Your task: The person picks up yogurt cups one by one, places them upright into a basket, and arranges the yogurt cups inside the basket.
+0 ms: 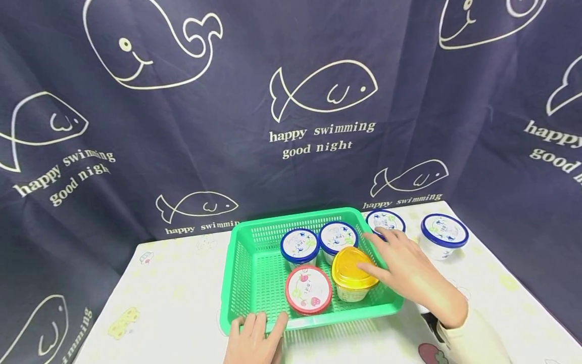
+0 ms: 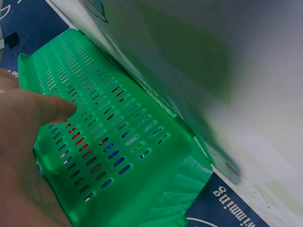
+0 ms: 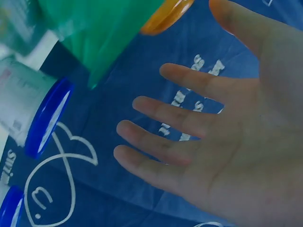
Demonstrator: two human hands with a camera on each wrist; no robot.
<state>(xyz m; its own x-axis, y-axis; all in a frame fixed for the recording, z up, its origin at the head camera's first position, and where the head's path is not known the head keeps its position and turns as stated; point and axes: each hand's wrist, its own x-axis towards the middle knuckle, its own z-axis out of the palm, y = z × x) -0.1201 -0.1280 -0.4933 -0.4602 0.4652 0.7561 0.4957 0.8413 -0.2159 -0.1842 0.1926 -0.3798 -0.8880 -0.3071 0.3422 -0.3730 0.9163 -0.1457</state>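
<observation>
At the near rim of a green plastic basket (image 1: 254,323), my left hand (image 1: 254,339) grips the edge. In the left wrist view its thumb (image 2: 59,109) lies against the slotted outer wall. My right hand (image 1: 416,270), fingers spread and holding nothing, is above the basket's right rim. Its thumb overlaps a yellow-lidded tub (image 1: 350,263) in the head view. Fingertips reach toward a blue-lidded tub (image 1: 379,220) standing outside the basket. Within the basket are also two blue-lidded tubs (image 1: 300,245) and a red-lidded tub (image 1: 309,290).
Another blue-lidded tub (image 1: 444,232) stands farther right on the table, which has a pale patterned cover (image 1: 168,288). Behind the table hangs a dark blue curtain (image 1: 254,172) with fish drawings and lettering.
</observation>
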